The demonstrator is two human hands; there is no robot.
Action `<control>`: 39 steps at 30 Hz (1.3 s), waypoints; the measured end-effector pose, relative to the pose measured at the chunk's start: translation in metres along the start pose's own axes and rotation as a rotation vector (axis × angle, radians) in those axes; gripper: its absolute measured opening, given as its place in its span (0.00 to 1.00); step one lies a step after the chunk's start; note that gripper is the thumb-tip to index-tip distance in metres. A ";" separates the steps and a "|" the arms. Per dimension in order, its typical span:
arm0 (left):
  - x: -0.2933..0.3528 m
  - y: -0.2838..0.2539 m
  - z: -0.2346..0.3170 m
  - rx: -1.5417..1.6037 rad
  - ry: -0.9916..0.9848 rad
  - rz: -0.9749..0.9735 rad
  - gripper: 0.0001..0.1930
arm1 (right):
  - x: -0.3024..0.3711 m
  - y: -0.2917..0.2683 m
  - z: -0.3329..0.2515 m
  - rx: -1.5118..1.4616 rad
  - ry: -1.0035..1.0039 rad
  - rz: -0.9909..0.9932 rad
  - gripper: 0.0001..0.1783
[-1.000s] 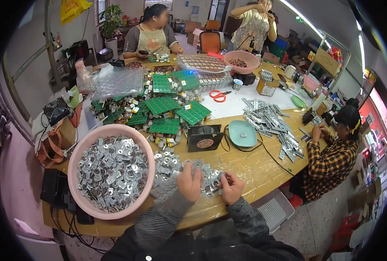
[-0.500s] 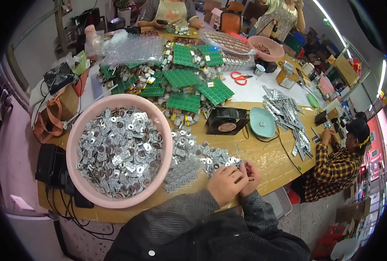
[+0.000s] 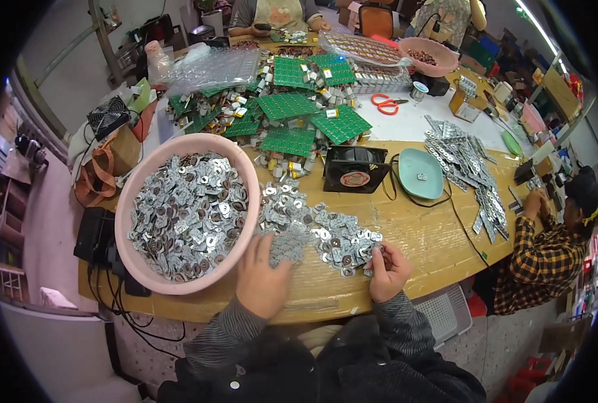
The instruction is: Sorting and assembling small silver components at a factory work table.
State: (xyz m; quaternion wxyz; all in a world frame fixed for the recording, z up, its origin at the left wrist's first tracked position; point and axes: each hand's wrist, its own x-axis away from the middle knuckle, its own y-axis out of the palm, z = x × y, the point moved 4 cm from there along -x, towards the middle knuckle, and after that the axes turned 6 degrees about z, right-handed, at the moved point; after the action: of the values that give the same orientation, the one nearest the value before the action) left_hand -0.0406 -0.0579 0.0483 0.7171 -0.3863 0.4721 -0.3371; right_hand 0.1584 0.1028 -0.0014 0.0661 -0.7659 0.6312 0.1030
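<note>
My left hand (image 3: 264,281) lies between the pink tub and a patch of small grey parts (image 3: 287,247), thumb and fingers apart, fingertips at the patch's near left edge. Nothing shows in its grasp. My right hand (image 3: 389,273) is at the right end of a loose heap of small silvery metal parts (image 3: 339,235). Its thumb and forefinger pinch a small metal part, mostly hidden by the fingertips. The pink tub (image 3: 125,252), at my left, is filled with similar metal parts, some with brownish round pieces.
Beyond the heap stand a black fan (image 3: 356,169) and a turquoise dish (image 3: 411,164) with one small part in it. Metal strips (image 3: 470,168) lie farther right. Green circuit boards (image 3: 287,106) and red-handled scissors (image 3: 386,104) are behind. A co-worker in plaid (image 3: 527,255) sits right.
My hands, together at the heap's right end before, have parted. The left has moved left to the grey patch; the right stays by the heap. The view has shifted slightly.
</note>
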 end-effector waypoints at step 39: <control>-0.007 -0.003 -0.030 0.149 0.140 -0.111 0.27 | 0.014 -0.004 -0.040 0.166 -0.358 -0.348 0.13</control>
State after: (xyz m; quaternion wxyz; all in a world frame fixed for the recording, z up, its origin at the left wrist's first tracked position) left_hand -0.0714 -0.0603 0.0460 0.6893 -0.3330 0.4724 -0.4368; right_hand 0.1681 0.0809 0.0335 0.2561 -0.8246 0.4743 0.1719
